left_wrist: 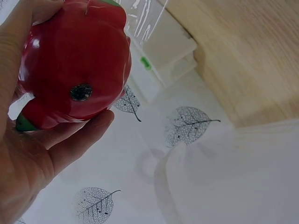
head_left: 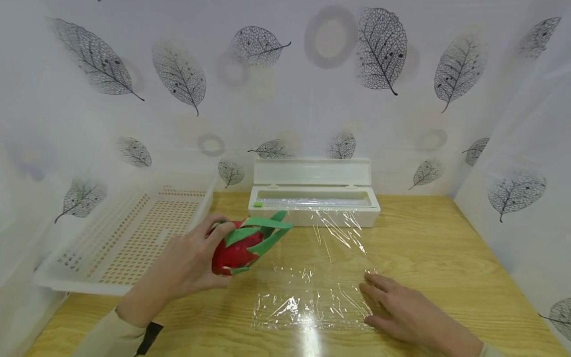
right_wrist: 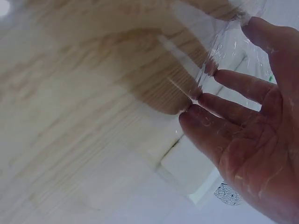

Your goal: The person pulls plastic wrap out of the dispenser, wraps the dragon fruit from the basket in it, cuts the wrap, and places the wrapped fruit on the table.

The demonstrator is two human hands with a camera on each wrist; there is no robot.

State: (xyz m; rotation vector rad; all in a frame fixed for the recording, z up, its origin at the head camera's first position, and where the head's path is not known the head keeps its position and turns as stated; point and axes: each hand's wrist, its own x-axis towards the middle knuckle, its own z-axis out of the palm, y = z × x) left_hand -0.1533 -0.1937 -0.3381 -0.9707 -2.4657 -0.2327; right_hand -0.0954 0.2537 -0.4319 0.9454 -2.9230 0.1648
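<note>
At the far left a white perforated basket [head_left: 134,233] is set along the left edge of the wooden table [head_left: 446,248], its near rim overhanging toward the table's front corner. Leaf-printed sheeting [head_left: 379,49] closes off the back and both sides, so open room is left mainly over the bare wood at the right and along the front edge.

Just right of the basket, a dragon fruit [head_left: 243,245] is held above the table by the left hand [head_left: 187,265], the fingers curled around its base and the thumb laid over the top. The fruit is glossy red with flat green scales fanned toward the right; in the left wrist view a small dark pit is seen on its rounded end [left_wrist: 80,92].

A sheet of cling film [head_left: 312,277] is spread flat at the centre, drawn out of the open white dispenser box [head_left: 314,198] at the back. Its right edge is pressed down by the right hand [head_left: 401,310], fingers straight and slightly apart.

No brand, label or readable writing can be made out.
</note>
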